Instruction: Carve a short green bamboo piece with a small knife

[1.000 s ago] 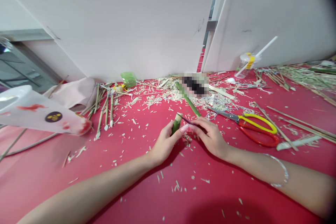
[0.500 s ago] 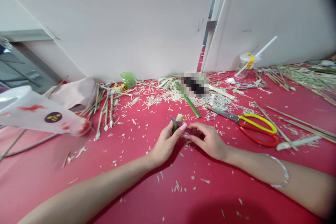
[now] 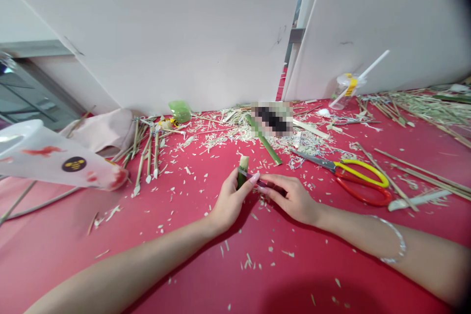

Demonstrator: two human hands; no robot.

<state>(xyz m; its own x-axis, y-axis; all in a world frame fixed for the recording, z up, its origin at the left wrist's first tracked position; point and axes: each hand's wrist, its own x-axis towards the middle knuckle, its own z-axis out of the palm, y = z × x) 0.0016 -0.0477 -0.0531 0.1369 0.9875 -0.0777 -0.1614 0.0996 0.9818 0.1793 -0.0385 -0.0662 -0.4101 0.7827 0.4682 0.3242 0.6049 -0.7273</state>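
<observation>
My left hand is closed around a short green bamboo strip, whose pale, shaved end points up. In my right hand is a small knife with a dark purple handle, pinched between thumb and fingers. Its blade lies across the strip, and my left thumb presses on the knife near the handle. Part of the handle is hidden under my right fingers. Beyond both hands a longer green bamboo strip lies among pale shavings.
To the right lie scissors with yellow and red handles, beside thin sticks. A lidded plastic cup with a straw stands by the white partition. A tilted plastic cup and bundled sticks lie left on the red table.
The bamboo strip now stands more upright and shows more of its green length. The knife blade has shifted lower across it. Both hands stay almost in place.
</observation>
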